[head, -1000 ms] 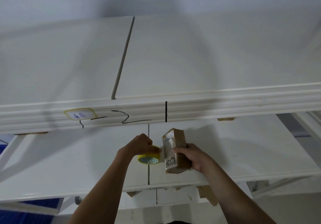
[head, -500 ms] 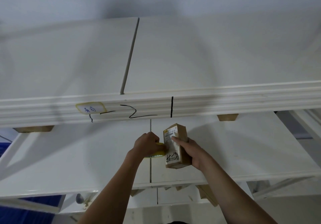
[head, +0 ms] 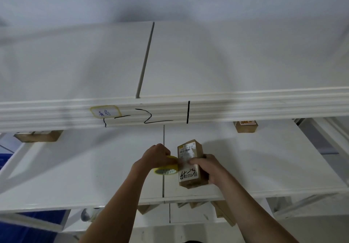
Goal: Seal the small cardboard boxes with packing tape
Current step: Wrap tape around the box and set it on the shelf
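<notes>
I see the L hand [head: 157, 155] w/ fingers curled round a yellow tape roll [head: 167, 168], held right against the left side of a small cardboard box [head: 190, 164]. R hand [head: 207, 168] grips the box upright over the white shelf [head: 264, 167], thumb across its printed label [head: 187, 159]. Another box [head: 245, 126] sits further back, under the upper shelf [head: 226, 110] w/ black marker scrawl.

White shelf [head: 264, 167], two cardboard boxes [head: 245, 126] behind.
</notes>
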{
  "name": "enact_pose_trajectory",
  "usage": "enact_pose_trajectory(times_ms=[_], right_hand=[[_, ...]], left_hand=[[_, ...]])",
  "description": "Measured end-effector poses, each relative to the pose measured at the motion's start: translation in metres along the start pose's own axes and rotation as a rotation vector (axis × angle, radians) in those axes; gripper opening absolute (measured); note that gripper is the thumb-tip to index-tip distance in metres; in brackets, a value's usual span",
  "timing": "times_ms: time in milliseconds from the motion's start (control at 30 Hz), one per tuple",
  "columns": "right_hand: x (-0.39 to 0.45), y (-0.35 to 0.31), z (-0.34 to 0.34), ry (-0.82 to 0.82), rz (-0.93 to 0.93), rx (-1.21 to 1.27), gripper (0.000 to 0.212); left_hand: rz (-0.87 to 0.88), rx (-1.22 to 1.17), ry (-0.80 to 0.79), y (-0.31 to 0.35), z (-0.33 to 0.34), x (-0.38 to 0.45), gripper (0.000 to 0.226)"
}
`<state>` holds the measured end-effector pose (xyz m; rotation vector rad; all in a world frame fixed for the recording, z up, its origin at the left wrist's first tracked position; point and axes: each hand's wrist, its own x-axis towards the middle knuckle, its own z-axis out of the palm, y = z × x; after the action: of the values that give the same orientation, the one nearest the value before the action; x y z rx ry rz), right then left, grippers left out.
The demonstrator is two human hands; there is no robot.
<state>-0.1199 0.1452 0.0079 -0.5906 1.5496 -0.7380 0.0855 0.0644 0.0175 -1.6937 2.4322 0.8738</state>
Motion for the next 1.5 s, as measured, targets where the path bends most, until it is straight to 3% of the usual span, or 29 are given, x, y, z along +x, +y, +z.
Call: enact_pose_trajectory(times_ms=[167,300,500,667,967,1133,1400,1500], right_hand=[[-0.002,-0.002,-0.009,-0.039,-0.018,-0.019,0.045],[-0.004,-0.003,-0.014,-0.057,-0.031,-0.027,0.045],[-0.002,-0.003,-0.012,-0.053,-0.024,-0.042,0.043],[-0.003,-0.01,-0.018,-0.093,-0.06,-0.016,0.04],[-0.008,-0.015,-0.02,-0.227,-0.093,0.14,0.042],[-0.014,-0.014,-0.022,-0.308,-0.116,0.21,0.054],[-0.025,-0.016,-0.017,-0.337,-0.087,0.291,0.052],[-0.02,-0.015,-0.018,-0.36,-0.04,0.358,0.055]], left_hand=[[-0.005,-0.25,-0.133,-0.019,-0.004,-0.005,0.053],[0.014,-0.383,-0.148,-0.026,-0.005,-0.004,0.049],[-0.002,-0.31,-0.141,-0.021,-0.005,-0.001,0.047],[-0.074,-0.176,-0.025,-0.029,-0.001,-0.004,0.041],[-0.101,-0.245,0.002,-0.028,0.004,-0.002,0.051],[-0.082,-0.313,0.017,-0.022,0.007,-0.003,0.051],[-0.061,-0.488,-0.018,-0.015,0.003,-0.005,0.053],[-0.049,-0.522,-0.003,-0.013,0.0,-0.008,0.07]])
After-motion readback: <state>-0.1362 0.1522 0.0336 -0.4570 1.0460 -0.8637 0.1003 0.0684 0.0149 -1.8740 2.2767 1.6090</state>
